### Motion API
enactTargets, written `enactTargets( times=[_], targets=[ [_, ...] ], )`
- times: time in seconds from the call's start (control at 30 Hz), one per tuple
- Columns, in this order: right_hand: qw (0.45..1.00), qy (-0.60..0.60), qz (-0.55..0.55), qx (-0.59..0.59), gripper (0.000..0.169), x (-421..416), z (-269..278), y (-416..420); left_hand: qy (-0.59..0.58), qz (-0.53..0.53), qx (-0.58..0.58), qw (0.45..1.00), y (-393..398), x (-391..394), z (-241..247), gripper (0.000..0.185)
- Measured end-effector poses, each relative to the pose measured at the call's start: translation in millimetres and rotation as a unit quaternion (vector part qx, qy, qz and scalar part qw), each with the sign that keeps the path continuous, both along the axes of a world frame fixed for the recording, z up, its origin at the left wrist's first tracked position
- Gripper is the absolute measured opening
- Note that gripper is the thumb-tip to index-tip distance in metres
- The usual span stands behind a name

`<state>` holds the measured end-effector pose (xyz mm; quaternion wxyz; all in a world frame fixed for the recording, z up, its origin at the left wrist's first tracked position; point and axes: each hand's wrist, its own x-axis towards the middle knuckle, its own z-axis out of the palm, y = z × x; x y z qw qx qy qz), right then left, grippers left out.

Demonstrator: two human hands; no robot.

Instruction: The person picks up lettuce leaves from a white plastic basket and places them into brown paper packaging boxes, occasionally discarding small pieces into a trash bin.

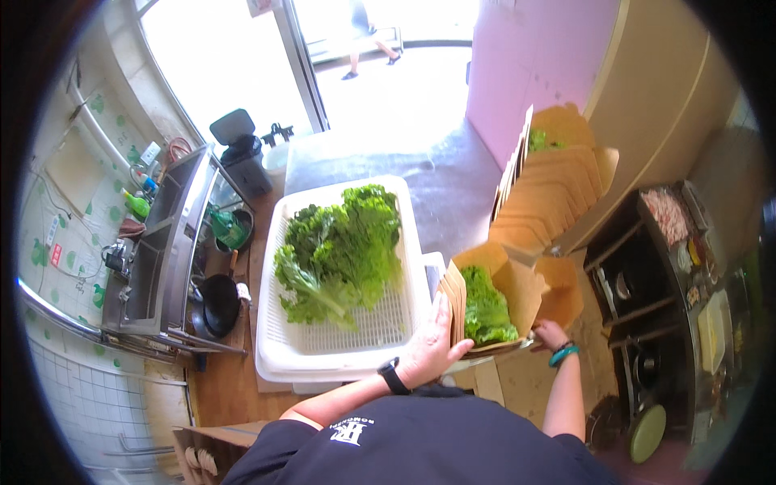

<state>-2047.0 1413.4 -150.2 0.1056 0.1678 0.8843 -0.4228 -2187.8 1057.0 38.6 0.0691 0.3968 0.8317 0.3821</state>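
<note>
Before me is an open kraft paper box [512, 285] with green leaf lettuce [485, 306] inside. My left hand [430, 345] grips the box's near left corner, its fingers along several layered flaps and its thumb in front. At the near right corner is my right hand [548, 336], its fingers bent and partly hidden; whether it pinches the box cannot be told. Beyond my right hand, another brown paper box [559, 288] stands open. To the left, a white plastic basket [339, 342] holds a heap of leaf lettuce [339, 248].
A row of nested kraft boxes [539, 200] lines the right side of the steel table [454, 176], by a pink wall [533, 54]. A sink [157, 248], a wok [218, 306] and a bin [245, 163] are left. A counter with food trays [665, 215] is right. Outside, a person [364, 36] passes.
</note>
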Motion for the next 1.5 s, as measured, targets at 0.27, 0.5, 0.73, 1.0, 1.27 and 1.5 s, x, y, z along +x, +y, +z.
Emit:
enactTargets(
  times=[0.27,0.5,0.73,1.0,1.27,1.5],
  targets=[
    [0.994,0.042,-0.102,0.007,0.032,0.0,27.4,-19.5,-0.092,-0.047,-0.040,0.994,30.5,-14.5,-20.2,0.075],
    [0.926,0.203,-0.318,-0.015,0.026,68.9,-11.0,27.9,-0.165,-0.076,0.046,0.982,54.3,-29.3,-44.2,0.072],
    [0.872,0.309,-0.378,0.028,0.033,105.3,68.7,40.1,-0.225,-0.124,0.077,0.963,91.7,-49.4,-54.8,0.074],
    [0.861,0.484,-0.149,-0.046,0.036,-8.7,292.1,-105.5,-0.277,-0.135,0.124,0.943,74.0,-49.7,-2.8,0.082],
    [0.914,0.383,0.079,0.104,0.022,-153.4,300.3,-151.4,0.107,0.053,0.243,0.963,1.7,-74.4,44.8,0.051],
    [0.923,0.330,0.154,0.124,0.021,-232.6,276.7,-144.5,0.283,0.030,0.154,0.946,19.0,-118.3,51.4,0.041]
  ],
)
